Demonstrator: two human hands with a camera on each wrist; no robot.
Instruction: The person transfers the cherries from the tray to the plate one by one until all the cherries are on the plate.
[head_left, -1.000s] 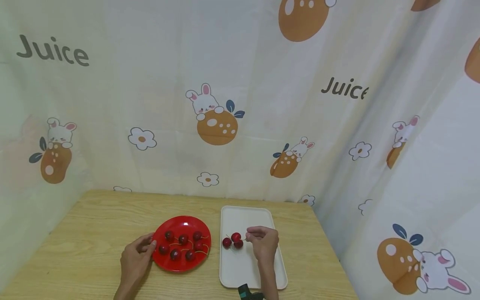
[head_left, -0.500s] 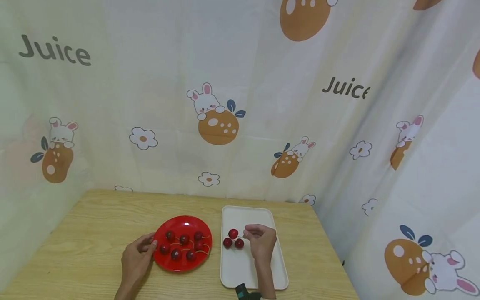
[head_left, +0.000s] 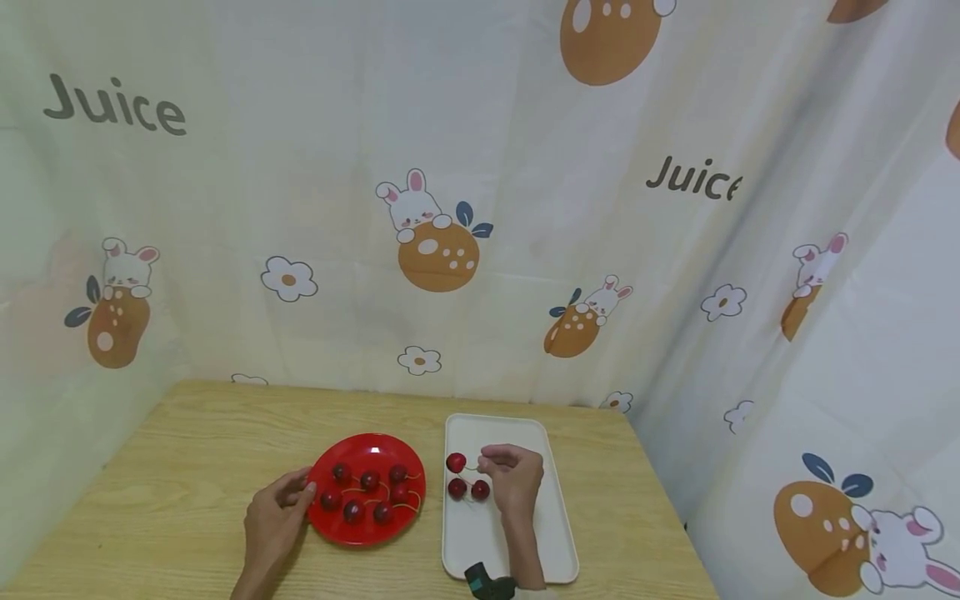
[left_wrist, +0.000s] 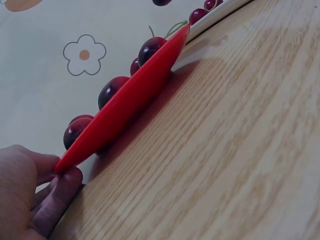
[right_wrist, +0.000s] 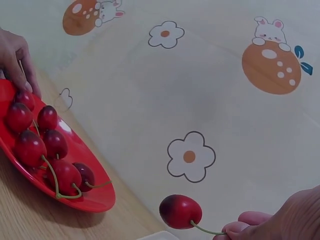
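Observation:
My left hand point(head_left: 274, 515) pinches the left rim of a round red plate point(head_left: 363, 535), thumb on top and fingers underneath. Several dark red cherries point(head_left: 369, 480) with green stems lie spread on that plate. Over the white tray, my right hand point(head_left: 516, 477) pinches the stem of one cherry point(right_wrist: 180, 211) between thumb and fingertips. This cherry hangs out to the left of the fingers, above the tray's left edge in the head view. Two more cherries point(head_left: 480, 490) lie on the tray just below it, close to each other.
The white rectangular tray point(head_left: 480, 546) stands right of the plate on a wood-grain table point(head_left: 187, 467). A patterned curtain point(head_left: 337, 333) with bunnies and flowers hangs behind the table and along its sides. A dark wrist strap point(head_left: 489, 583) shows at my right wrist.
My right hand has moved left, carrying its cherry up and away from the other two to the tray's left edge. The left hand stays at the plate rim.

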